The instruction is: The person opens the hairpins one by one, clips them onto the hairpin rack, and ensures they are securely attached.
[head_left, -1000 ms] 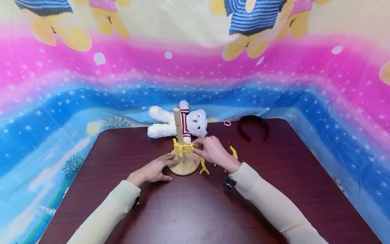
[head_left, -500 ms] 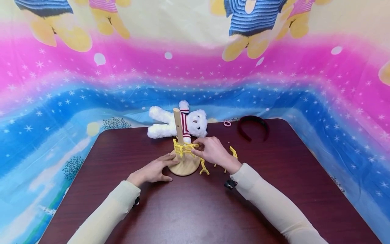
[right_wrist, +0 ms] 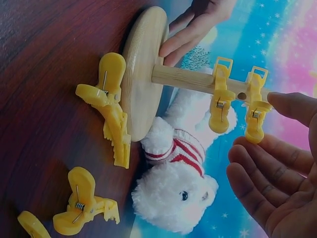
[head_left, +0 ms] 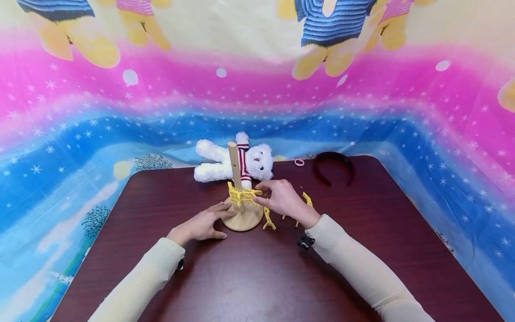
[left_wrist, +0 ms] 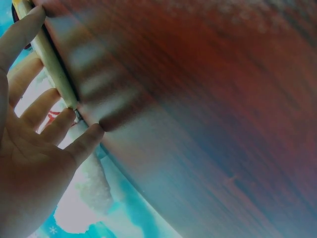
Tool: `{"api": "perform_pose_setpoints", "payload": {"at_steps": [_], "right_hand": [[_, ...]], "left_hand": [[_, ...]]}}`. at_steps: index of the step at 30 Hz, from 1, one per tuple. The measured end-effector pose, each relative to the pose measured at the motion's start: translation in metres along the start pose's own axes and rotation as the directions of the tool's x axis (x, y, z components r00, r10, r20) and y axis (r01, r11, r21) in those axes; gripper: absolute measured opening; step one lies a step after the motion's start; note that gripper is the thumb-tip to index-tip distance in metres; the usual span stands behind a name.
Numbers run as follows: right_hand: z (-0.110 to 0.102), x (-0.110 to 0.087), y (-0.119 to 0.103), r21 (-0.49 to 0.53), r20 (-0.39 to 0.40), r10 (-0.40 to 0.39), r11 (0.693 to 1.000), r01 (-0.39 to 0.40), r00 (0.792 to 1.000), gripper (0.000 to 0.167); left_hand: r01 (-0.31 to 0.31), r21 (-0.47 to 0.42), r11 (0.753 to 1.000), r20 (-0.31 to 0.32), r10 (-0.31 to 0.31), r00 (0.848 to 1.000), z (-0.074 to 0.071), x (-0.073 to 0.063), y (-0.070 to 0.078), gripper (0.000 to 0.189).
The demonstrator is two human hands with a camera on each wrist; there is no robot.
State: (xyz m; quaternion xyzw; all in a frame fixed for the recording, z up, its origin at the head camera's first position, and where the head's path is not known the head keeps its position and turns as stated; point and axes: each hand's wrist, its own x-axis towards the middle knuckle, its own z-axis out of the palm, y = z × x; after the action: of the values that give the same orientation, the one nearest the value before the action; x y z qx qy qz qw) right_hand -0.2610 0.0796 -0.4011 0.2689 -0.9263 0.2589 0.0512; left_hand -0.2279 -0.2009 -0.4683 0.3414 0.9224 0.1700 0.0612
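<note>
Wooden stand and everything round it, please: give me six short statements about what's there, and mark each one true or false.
1. The right hand pinches a yellow clip at the wooden post. True.
2. The left hand touches the round wooden base. True.
3. Every yellow clip is on the wooden post. False: other yellow clips lie on the table.
4. In the head view, the pink ring lies between the white bear and the dark red headband. True.
5. The white bear sits upright. False: it is lying down.
6. In the head view, the dark red headband lies left of the wooden post. False: it lies to the right.
</note>
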Motion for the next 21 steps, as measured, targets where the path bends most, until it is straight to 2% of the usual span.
{"api": "perform_pose_setpoints", "payload": {"at_steps": [10,21], "right_hand": [[0.0028,0.0013,0.0014,-0.014,0.031,0.023,1.000,-0.023,0.999,0.040],[0.0030,0.0023,-0.0004,-0.082,-0.031,-0.054,0.995,0.051,0.998,0.027]], "left_hand": [[-0.014,0.008,1.000,-0.009,0.014,1.000,0.0007,0.0003,-0.0010,0.073],[0.004,-0.004,1.000,0.002,-0.004,1.000,0.0011,0.0011,-0.0012,0.073]]}}
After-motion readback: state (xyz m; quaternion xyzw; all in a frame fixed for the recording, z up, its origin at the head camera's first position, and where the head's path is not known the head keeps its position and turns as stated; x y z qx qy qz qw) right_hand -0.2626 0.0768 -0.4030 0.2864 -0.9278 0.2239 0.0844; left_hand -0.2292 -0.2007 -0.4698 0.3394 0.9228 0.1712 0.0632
